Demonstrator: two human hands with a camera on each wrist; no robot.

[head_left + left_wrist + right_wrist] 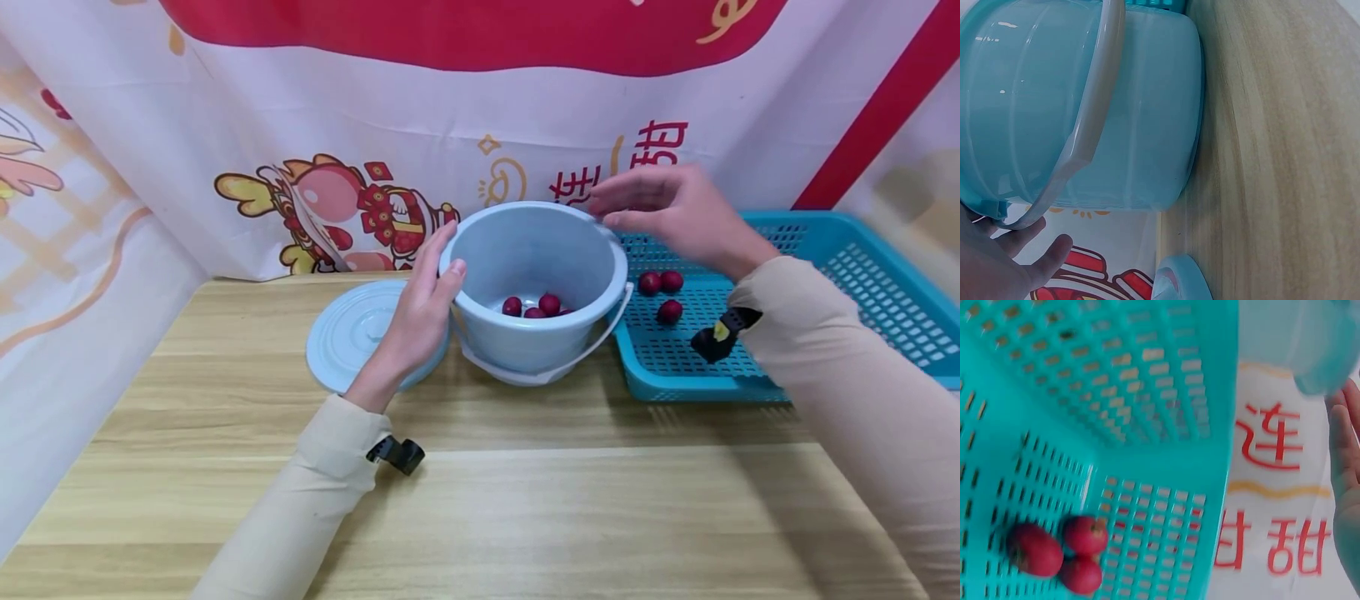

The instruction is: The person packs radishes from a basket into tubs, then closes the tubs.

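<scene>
A light blue bucket point(536, 346) stands upright with several small dark red round fruits point(550, 304) on its bottom. Its pale handle point(1094, 94) hangs down over the front side. My left hand point(422, 312) touches the bucket's left rim, fingers along the outside and thumb at the edge. In the left wrist view those fingers point(1054, 259) look extended beside the handle's end. At the far right of the rim is my right hand point(667, 212), its extended fingertips close to the edge. The right wrist view shows only part of that hand point(1346, 450) beside the rim.
To the right of the bucket, a turquoise perforated basket point(697, 387) holds three dark red fruits point(1035, 550). A round light blue lid point(341, 333) lies on the wooden table point(487, 517) at the left. A printed cloth point(420, 108) hangs behind.
</scene>
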